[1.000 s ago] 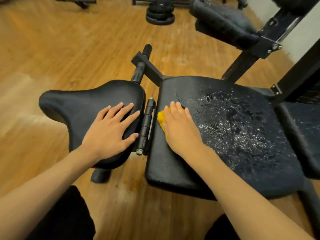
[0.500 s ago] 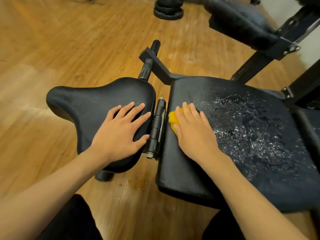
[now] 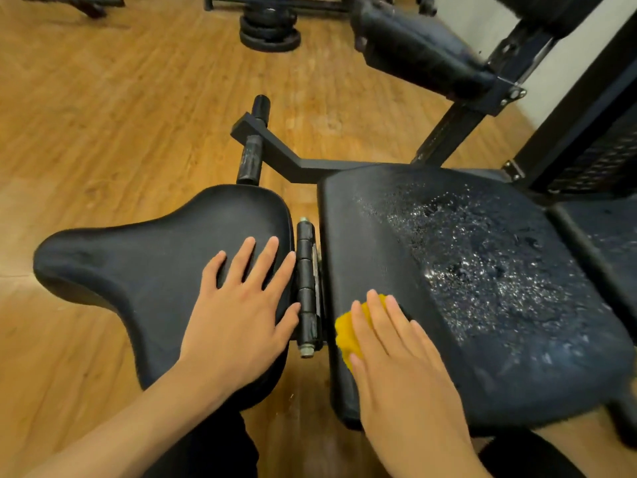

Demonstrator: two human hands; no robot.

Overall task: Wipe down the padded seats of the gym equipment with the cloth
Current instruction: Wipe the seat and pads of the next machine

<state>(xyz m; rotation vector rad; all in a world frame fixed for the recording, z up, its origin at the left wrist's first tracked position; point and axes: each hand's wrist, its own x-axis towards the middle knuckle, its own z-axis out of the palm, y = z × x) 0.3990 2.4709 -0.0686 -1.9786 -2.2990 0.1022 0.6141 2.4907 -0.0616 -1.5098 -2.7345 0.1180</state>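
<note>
On the tan wood-plank floor (image 3: 103, 115) stands a black gym machine. Its wide black padded seat (image 3: 396, 243) fills the right half of the view; the seat's middle and right side are covered in shiny wet droplets (image 3: 482, 270), while the left strip looks dull with no droplets. Left of it sits a smaller black saddle-shaped pad (image 3: 138, 263), with its narrow end pointing left. A black angled metal frame arm (image 3: 282, 153) runs from behind the seat to a short post behind the small pad. A long black padded roller (image 3: 413, 53) hangs on an upright at the upper right, and a stack of black round weight plates (image 3: 269, 29) lies on the floor at the top centre.

The right hand (image 3: 403, 374) lies palm down on the near-left corner of the wide seat, fingers straight and together, pressing a yellow cloth (image 3: 346, 332) flat against the padding; there is no curl around it. The cloth pokes out under the fingers and thumb side, just beside the seat's left edge. The left hand (image 3: 238, 322) rests flat on the small pad, fingers spread and straight, holding nothing, with fingertips near the pad's right edge. A black metal hinge barrel (image 3: 306, 281) sits in the gap between the two pads, between the hands.
</note>
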